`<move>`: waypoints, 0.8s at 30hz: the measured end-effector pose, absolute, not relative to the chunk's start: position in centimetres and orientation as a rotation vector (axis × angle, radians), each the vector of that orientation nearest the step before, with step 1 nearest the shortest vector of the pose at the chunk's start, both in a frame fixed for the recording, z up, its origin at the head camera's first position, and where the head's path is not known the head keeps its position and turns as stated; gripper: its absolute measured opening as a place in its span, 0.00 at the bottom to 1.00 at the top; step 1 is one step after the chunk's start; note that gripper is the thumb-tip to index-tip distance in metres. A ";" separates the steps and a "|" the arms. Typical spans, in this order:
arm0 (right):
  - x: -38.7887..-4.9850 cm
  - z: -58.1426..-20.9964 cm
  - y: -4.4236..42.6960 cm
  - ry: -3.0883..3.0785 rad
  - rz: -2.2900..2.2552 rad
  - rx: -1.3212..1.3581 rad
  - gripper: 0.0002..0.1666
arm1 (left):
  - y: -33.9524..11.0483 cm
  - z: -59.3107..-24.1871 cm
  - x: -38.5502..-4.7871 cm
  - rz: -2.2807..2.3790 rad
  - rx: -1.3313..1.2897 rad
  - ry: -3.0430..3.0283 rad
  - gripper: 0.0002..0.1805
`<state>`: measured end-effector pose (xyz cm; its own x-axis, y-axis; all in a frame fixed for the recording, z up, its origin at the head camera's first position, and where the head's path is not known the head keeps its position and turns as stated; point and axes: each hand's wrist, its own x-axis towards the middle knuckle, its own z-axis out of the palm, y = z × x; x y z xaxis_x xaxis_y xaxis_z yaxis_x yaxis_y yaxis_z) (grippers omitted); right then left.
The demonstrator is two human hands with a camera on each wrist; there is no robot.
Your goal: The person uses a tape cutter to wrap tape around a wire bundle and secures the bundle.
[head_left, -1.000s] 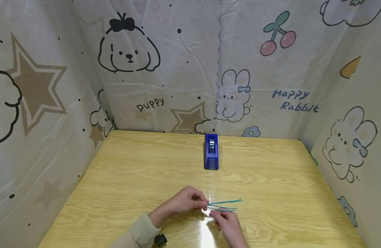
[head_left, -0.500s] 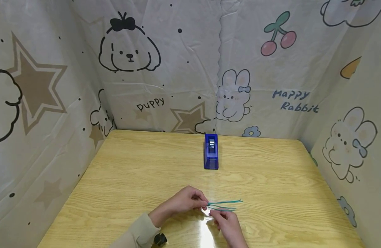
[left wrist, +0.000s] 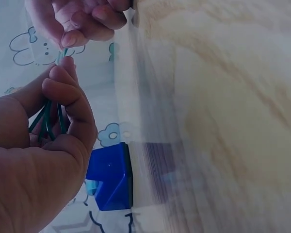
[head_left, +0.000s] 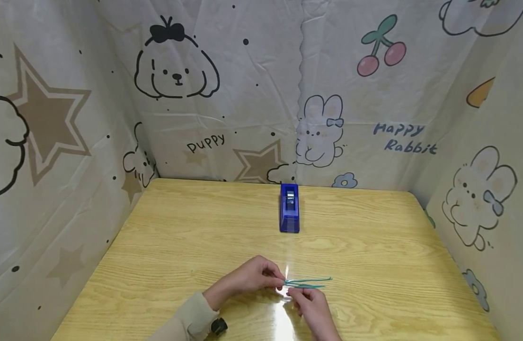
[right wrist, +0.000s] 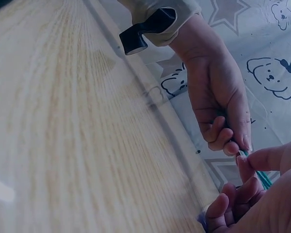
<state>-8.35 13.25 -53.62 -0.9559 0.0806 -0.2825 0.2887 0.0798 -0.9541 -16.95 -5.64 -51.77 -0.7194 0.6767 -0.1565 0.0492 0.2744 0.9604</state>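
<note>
Several thin teal strands (head_left: 308, 280) stick out to the right from the fingertips of my left hand (head_left: 257, 274), which pinches them at one end. Just below and right of there is my right hand (head_left: 314, 308), thumb and forefinger pinched together at the lower strands. In the left wrist view, strands (left wrist: 48, 121) pass behind the curled fingers of my left hand (left wrist: 53, 141), and the other hand's fingertips meet them above. The right wrist view has green strands (right wrist: 263, 179) beside my right hand (right wrist: 266, 194), close to the left fingertips.
A blue tape dispenser (head_left: 289, 208) stands at the back middle of the wooden table (head_left: 193, 222). A black device (head_left: 219, 326) sits by the left sleeve. Printed cloth (head_left: 252, 109) hangs behind and at both sides.
The strands' free ends have shifted slightly, the upper ones down and the lower ones closer together. Both hands have stayed nearly in place.
</note>
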 end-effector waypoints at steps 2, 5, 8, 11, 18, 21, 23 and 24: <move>-8.4 -53.6 13.3 2.182 -1.997 0.379 0.17 | -5.6 -51.6 -16.9 1.460 0.668 2.016 0.06; -8.4 -53.6 13.3 2.177 -2.000 0.379 0.17 | -5.5 -51.4 -16.7 1.445 0.685 2.044 0.08; -8.5 -53.7 13.3 2.176 -2.002 0.386 0.17 | -5.4 -51.3 -16.5 1.451 0.667 2.038 0.08; -8.5 -53.8 13.3 2.179 -1.996 0.397 0.17 | -5.4 -51.3 -16.4 1.451 0.642 2.041 0.09; -8.5 -53.9 13.2 2.175 -1.999 0.390 0.16 | -5.5 -51.1 -16.5 1.450 0.636 2.056 0.10; -8.5 -53.9 13.2 2.173 -2.006 0.387 0.16 | -5.5 -51.2 -16.5 1.437 0.651 2.071 0.10; -8.5 -53.9 13.2 2.166 -2.013 0.385 0.16 | -5.5 -51.2 -16.5 1.433 0.656 2.080 0.09; -8.5 -53.9 13.2 2.158 -2.019 0.384 0.16 | -5.5 -51.2 -16.5 1.431 0.656 2.083 0.09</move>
